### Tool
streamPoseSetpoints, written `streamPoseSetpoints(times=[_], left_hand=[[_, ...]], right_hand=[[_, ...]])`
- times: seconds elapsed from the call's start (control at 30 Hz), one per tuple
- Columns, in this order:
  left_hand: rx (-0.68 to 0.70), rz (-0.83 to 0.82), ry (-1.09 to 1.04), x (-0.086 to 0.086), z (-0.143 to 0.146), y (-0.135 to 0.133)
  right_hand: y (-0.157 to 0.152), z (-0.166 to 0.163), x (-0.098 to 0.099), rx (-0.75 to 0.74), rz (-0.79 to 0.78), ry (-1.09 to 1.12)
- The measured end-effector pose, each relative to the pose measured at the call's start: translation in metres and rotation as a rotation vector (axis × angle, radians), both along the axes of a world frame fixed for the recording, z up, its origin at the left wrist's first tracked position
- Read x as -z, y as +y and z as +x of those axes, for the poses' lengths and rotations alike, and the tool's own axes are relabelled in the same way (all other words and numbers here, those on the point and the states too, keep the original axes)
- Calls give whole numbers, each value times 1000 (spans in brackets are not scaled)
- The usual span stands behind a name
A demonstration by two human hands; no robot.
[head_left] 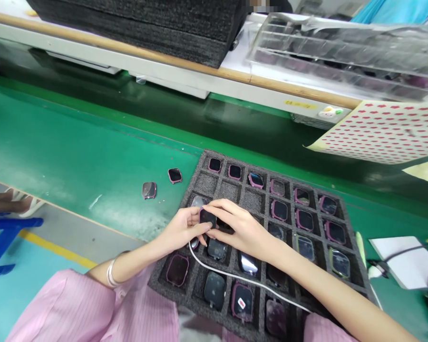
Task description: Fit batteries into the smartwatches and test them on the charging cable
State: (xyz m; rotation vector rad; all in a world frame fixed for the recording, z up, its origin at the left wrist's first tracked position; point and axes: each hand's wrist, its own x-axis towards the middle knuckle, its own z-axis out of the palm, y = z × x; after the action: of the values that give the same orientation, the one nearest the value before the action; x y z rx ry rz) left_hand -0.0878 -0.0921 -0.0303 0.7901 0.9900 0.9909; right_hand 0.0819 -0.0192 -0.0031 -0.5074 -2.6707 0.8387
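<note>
My left hand (181,227) and my right hand (240,230) meet over a dark grey foam tray (230,190). Between them is a smartwatch body (207,216) with a black screen and a purplish rim, gripped by the fingers of both. A white cable (231,273) comes out beneath my left hand and curves across the tray to the lower right; its end is hidden. Many compartments hold similar watch bodies, such as a purple-rimmed one (177,270) at the near left and one with a small white sticker (242,302).
Two loose watch bodies (174,175) (149,190) lie on the green bench (74,137) left of the tray. Black foam trays (146,28) and clear plastic trays (324,52) sit on the shelf above. A red-marked sheet (388,130) hangs from its edge. White paper (406,261) and cables are at right.
</note>
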Motion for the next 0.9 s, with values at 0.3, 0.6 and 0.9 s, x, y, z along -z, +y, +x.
streamPoseSetpoints(times=[0.3,0.6,0.9], left_hand=[[41,19,-37,3,-3,-4],[46,41,-3,4,-2,-6],[78,59,37,5,-4,-9]], right_hand=[[-7,3,8,49,-87,101],[-8,-1,2,78,5,43],[-10,0,0,71,45,22]])
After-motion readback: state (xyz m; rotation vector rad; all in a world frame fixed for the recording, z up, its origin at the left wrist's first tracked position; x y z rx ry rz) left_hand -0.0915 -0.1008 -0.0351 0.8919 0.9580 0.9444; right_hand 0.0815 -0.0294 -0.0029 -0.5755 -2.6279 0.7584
